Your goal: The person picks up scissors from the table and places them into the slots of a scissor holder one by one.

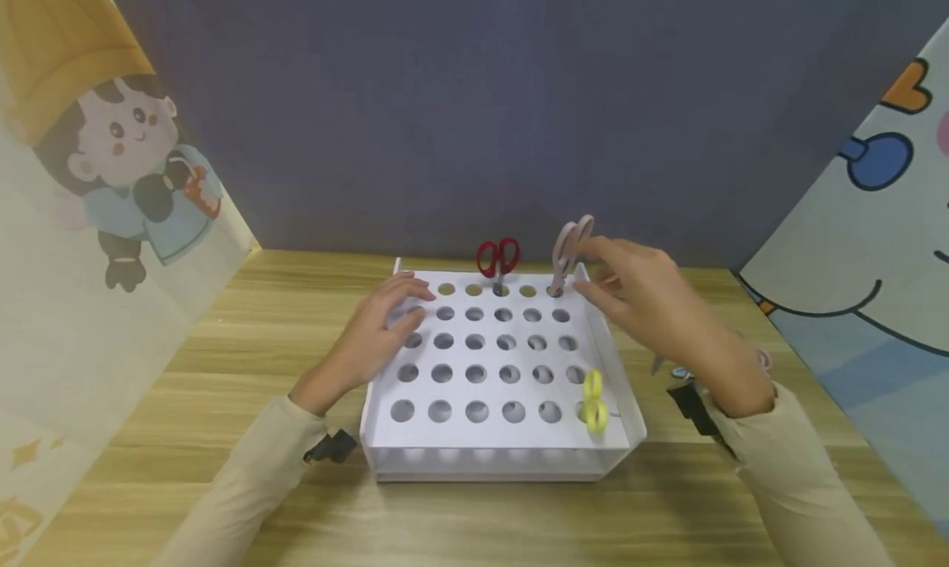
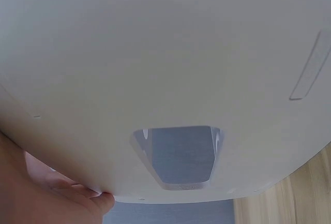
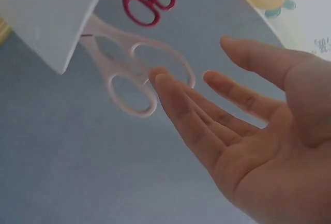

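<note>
A white rack [image 1: 489, 423] with rows of round holes sits on the table. Pale pink scissors [image 1: 563, 250] stand handles up in its back right hole. My right hand [image 1: 630, 291] is beside their handles, fingers loosely extended; in the right wrist view the fingertips overlap a handle loop, and contact is unclear. My left hand [image 1: 378, 328] rests at the rack's left rear edge with relaxed fingers over the top. Red scissors [image 1: 500, 258] stand in another back-row hole. Yellow scissors [image 1: 595, 402] sit in the front right hole.
More scissors lie on the wooden table right of the rack, partly behind my right forearm; a pink handle [image 1: 764, 359] and a blue handle [image 1: 680, 373] show. A grey wall [image 1: 474, 114] rises behind, with cartoon-printed panels at both sides.
</note>
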`<state>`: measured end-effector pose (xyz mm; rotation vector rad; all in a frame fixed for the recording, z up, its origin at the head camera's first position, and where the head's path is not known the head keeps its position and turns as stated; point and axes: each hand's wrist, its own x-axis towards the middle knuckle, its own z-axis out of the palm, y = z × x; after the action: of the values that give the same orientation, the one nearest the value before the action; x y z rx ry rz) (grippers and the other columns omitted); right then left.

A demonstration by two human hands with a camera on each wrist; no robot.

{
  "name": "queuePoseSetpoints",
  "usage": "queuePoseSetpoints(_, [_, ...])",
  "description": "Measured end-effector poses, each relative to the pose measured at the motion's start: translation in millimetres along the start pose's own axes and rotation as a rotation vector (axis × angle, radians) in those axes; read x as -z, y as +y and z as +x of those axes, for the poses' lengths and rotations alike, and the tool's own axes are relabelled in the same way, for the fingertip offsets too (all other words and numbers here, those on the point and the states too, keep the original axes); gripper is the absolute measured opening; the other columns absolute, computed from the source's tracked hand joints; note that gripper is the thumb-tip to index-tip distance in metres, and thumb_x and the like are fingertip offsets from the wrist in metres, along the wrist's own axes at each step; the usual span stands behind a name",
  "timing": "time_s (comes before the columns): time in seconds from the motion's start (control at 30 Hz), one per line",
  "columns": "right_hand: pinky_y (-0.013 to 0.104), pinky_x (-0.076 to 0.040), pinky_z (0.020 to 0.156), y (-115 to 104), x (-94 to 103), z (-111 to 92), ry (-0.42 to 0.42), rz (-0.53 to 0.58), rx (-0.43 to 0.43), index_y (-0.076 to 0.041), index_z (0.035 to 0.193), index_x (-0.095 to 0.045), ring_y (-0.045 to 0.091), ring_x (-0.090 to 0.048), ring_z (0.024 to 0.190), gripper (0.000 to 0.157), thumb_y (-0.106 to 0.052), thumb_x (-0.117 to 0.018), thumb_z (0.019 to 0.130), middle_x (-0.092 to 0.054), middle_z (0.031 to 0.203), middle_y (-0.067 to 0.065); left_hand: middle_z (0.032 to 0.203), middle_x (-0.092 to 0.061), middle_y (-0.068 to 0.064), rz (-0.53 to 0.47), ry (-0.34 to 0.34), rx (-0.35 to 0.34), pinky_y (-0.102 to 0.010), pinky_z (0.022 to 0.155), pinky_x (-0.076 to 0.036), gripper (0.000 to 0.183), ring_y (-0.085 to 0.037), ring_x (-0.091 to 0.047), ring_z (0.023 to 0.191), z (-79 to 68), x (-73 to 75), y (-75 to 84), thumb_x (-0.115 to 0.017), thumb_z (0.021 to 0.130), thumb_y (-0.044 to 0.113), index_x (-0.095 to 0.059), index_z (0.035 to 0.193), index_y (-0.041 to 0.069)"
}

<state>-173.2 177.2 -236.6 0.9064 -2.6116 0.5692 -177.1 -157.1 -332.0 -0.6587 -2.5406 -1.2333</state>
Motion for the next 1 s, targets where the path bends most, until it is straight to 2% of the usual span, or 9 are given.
queuePoseSetpoints(0.33, [0.049,-0.061,0.073,36.8,-1.7,-19.0,0.095,0.025,-0.101,0.0,0.129,-0.058,0.037,-0.071,0.092,0.039,-0.012,-0.07,0.093,-0.065,0.123,0.024,0.141,-0.054,-0.017,0.002,0.007,0.009,-0.055,0.121,-0.017,0.023,-0.033,-0.033,0.145,-0.6,1.1,-4.1,-0.06,0.096,0.009,-0.067,0.118,0.006])
queuePoseSetpoints(0.57, [0.054,-0.059,0.072,66.4,-9.0,-27.1,0.118,0.03,-0.187,0.004,0.127,-0.058,0.042,-0.071,0.09,0.039,-0.015,-0.068,0.095,-0.064,0.121,0.028,0.141,-0.054,-0.016,0.016,0.005,0.014,-0.056,0.12,-0.018,0.024,-0.032,-0.032,0.145,-0.9,1.8,-5.1,-0.059,0.096,0.011,-0.067,0.118,0.006])
queuePoseSetpoints(0.77, [0.059,-0.057,0.072,95.6,-16.1,-34.8,0.09,0.015,-0.285,0.005,0.129,-0.056,0.047,-0.068,0.093,0.041,-0.02,-0.064,0.098,-0.061,0.121,0.033,0.14,-0.055,-0.014,0.001,0.001,0.01,-0.054,0.121,-0.018,0.024,-0.031,-0.033,0.145,-0.1,0.6,-2.3,-0.059,0.096,0.011,-0.067,0.119,0.007])
queuePoseSetpoints(1.0, [0.065,-0.05,0.082,138.6,-33.8,-37.3,0.046,0.009,-0.379,0.011,0.126,-0.054,0.052,-0.064,0.099,0.041,-0.017,-0.061,0.097,-0.058,0.119,0.039,0.14,-0.055,-0.014,-0.001,-0.006,0.008,-0.054,0.121,-0.017,0.025,-0.031,-0.032,0.145,0.2,-0.6,0.3,-0.059,0.096,0.011,-0.066,0.119,0.006])
